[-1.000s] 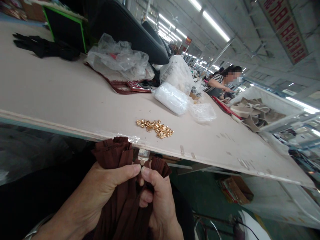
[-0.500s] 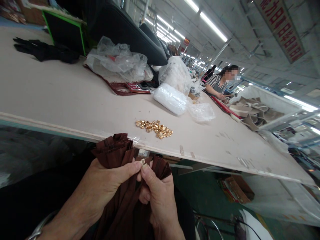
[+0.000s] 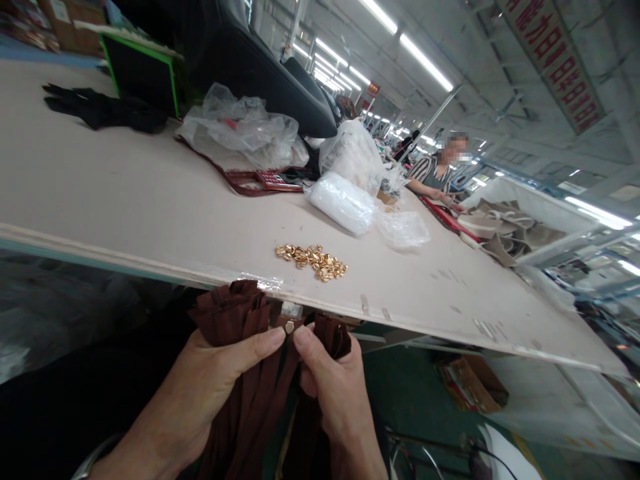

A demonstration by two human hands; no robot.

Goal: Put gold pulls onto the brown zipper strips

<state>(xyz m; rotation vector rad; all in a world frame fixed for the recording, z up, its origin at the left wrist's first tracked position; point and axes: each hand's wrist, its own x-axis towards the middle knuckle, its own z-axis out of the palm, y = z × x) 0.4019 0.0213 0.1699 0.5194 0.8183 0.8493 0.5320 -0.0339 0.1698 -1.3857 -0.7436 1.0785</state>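
My L hand (image 3: 210, 383) and R hand (image 3: 333, 380) pinch brown strips (image 3: 240, 320), gold clasp (image 3: 289, 327) btwn thumbs. Table (image 3: 150, 227) edge is just beyond grip; gold bits (image 3: 315, 261) lie past it, plastic bags (image 3: 345, 200) farther, calculator (image 3: 280, 180) beside.

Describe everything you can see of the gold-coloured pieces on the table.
The gold-coloured pieces are small, shiny and metal-looking; their exact shapes are too small to tell. They lie loose in one low, uneven, elongated heap on the table, near its front edge, beyond the left hand and right hand. Neither hand touches the heap.
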